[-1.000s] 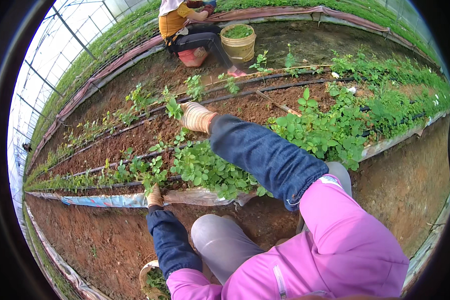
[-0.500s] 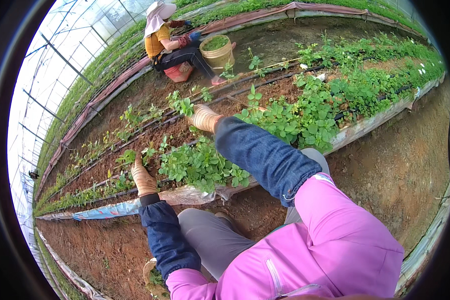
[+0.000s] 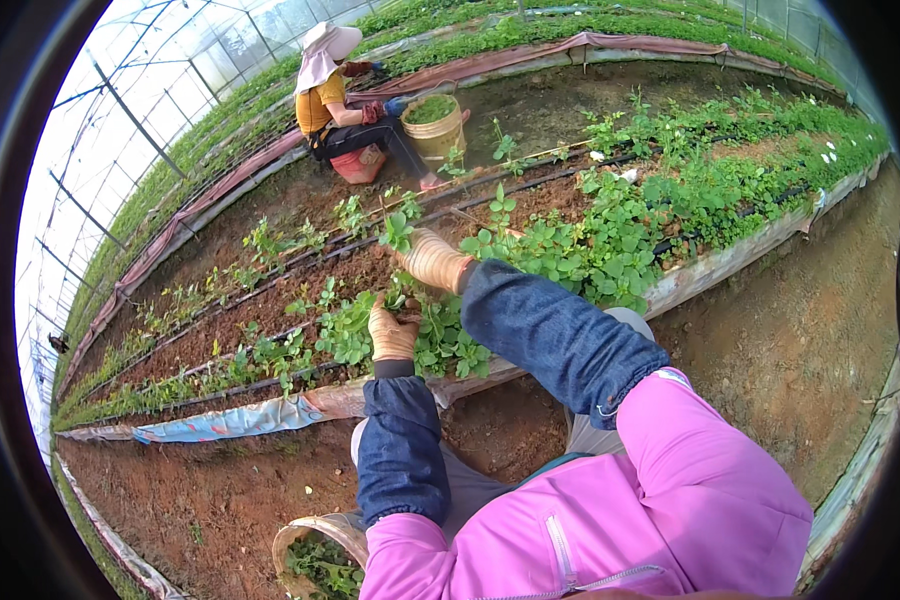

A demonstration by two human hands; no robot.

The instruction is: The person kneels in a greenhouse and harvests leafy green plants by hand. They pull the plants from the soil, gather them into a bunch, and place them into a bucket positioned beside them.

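My left hand point(image 3: 394, 335), in a tan glove, is closed beside a clump of low green leafy plants point(image 3: 454, 338) at the bed's near side. Leaves of a green sprig point(image 3: 347, 328) show against its fingers, which seem wrapped round the stem. Just above and to the right, my gloved right hand point(image 3: 436, 262) is closed too, its fingertips pointing toward the left hand. A small leafy sprig point(image 3: 397, 232) sticks up from its fingers; the stem end is hidden. Both hands hang low over the reddish soil, close together but apart.
Black drip hoses point(image 3: 540, 187) run along the bed, edged with pale plastic sheeting point(image 3: 715, 285). A bucket of greens point(image 3: 320, 560) stands by my left elbow. Across the bed a co-worker point(image 3: 325, 105) sits on a red seat point(image 3: 358, 163) beside a yellowish bucket point(image 3: 436, 140).
My left hand has moved right, from the sparser plants to the clump under my right hand. The right hand shifted slightly right and down, its sprig moving with it. The greens bucket shows more.
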